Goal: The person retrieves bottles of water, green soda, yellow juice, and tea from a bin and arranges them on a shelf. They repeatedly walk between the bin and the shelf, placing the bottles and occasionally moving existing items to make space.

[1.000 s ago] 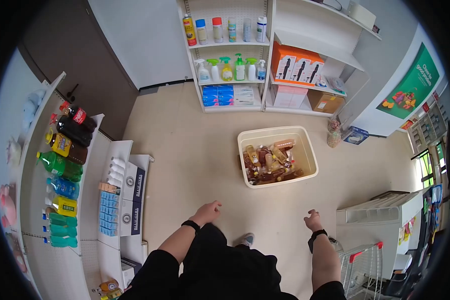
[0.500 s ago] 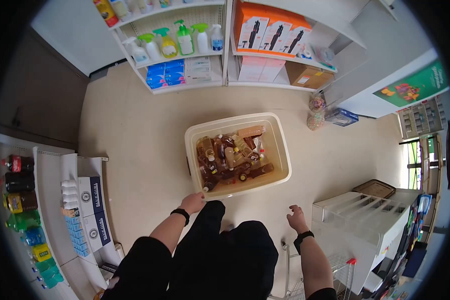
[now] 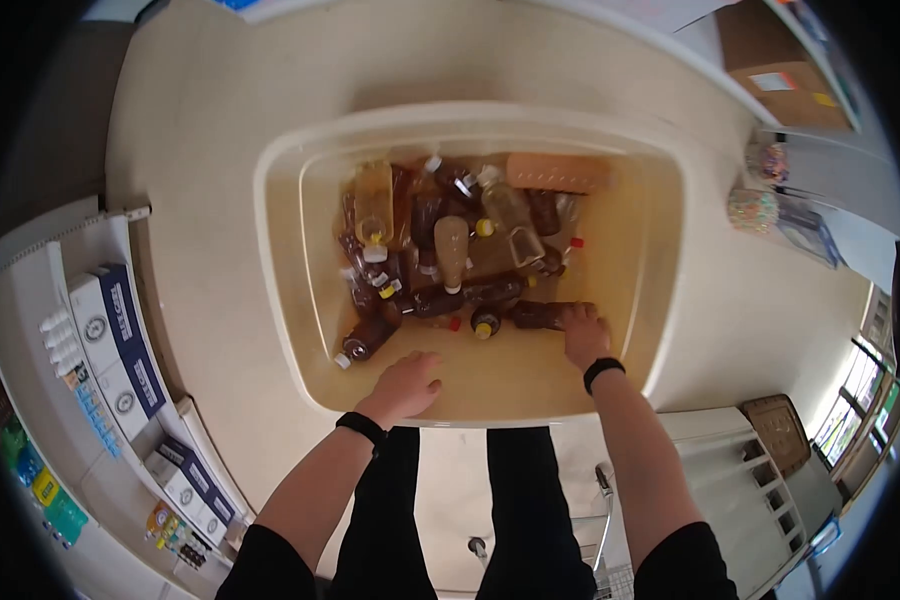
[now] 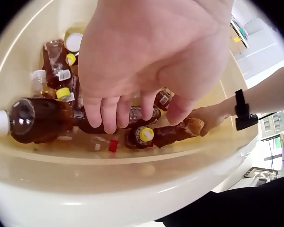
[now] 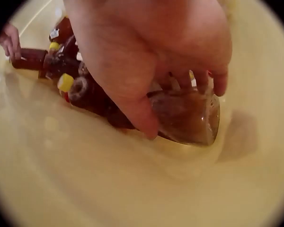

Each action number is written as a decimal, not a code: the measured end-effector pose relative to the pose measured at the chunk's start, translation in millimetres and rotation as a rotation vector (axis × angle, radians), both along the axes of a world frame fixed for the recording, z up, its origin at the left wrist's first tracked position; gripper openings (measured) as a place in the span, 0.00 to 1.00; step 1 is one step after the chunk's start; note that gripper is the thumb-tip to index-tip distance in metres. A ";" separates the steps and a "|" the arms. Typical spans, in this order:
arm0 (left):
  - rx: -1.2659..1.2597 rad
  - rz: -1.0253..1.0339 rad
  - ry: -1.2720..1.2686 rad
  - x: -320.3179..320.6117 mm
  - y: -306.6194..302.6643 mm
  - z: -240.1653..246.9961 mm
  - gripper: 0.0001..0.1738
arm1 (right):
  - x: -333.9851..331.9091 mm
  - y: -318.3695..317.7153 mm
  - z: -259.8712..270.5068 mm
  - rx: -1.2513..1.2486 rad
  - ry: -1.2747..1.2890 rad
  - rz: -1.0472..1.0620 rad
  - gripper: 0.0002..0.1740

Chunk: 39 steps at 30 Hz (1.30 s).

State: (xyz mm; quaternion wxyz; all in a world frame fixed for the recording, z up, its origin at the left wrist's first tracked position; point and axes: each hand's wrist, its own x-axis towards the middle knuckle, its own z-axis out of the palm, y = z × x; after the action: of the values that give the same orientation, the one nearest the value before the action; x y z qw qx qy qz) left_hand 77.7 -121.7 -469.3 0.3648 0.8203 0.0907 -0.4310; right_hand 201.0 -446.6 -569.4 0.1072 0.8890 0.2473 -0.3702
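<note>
A big cream plastic tub [image 3: 672, 250] on the floor holds many bottles of brown or pale liquid, lying in a jumble. My right hand [image 3: 585, 340] is down inside it at the near right, gripping the base end of a brown bottle [image 3: 536, 316]. Thumb and fingers lie on either side of that bottle [image 5: 187, 116] in the right wrist view. My left hand [image 3: 405, 388], fingers loosely extended, hovers inside the near rim and holds nothing. Nearest to it is a dark bottle with a white cap [image 3: 370, 335]; a yellow-capped bottle [image 4: 141, 136] lies beyond its fingertips in the left wrist view.
Shelving with boxed goods [image 3: 120, 340] stands on the left. At the right are a white cabinet [image 3: 725, 490] and clear containers of colourful items [image 3: 752, 210]. Part of a wire cart [image 3: 610, 580] shows behind my legs. A cardboard box [image 3: 785, 65] sits at top right.
I have walked up to the tub and bent over it, so it fills much more of the head view. Both hands went down into it, and the right took hold of a brown bottle.
</note>
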 end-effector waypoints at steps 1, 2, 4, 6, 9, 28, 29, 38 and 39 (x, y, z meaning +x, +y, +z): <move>0.003 0.016 0.027 4.2 -6.1 -7.1 0.23 | 3.4 -1.9 -21.6 -0.038 -0.001 0.054 0.22; -0.029 0.039 0.077 8.9 -11.6 -10.0 0.24 | 6.8 -1.1 -39.5 -0.074 -0.007 0.110 0.22; -0.059 0.074 0.137 9.9 -16.1 -14.1 0.25 | 18.3 13.9 -49.1 -0.160 0.072 0.079 0.22; -0.092 0.057 0.163 11.8 -17.0 -12.1 0.26 | 30.6 27.4 -38.6 -0.351 0.275 -0.018 0.24; -0.038 0.014 0.145 5.7 -13.5 -12.9 0.32 | 47.3 22.9 -10.9 -0.346 0.540 -0.131 0.26; -0.028 0.468 -0.050 31.5 13.9 -44.8 0.29 | 192.6 89.8 -62.8 0.161 -0.713 0.181 0.38; 0.111 0.487 -0.133 23.0 16.2 -56.5 0.29 | 199.1 91.6 -54.5 0.169 -0.706 0.182 0.38; 0.649 0.363 0.355 -5.5 56.2 -80.6 0.43 | 84.7 9.3 -82.8 0.427 0.078 -0.521 0.38; 0.583 0.378 0.382 -5.5 57.0 -83.0 0.43 | 68.0 7.6 -66.0 0.402 0.190 -0.648 0.39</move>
State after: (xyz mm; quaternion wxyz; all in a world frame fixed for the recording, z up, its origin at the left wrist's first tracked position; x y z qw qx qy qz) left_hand 72.2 -64.7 -552.3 0.1661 0.7632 0.4250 -0.4575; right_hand 268.9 -439.0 -635.3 -0.2149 0.8860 0.0301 -0.4097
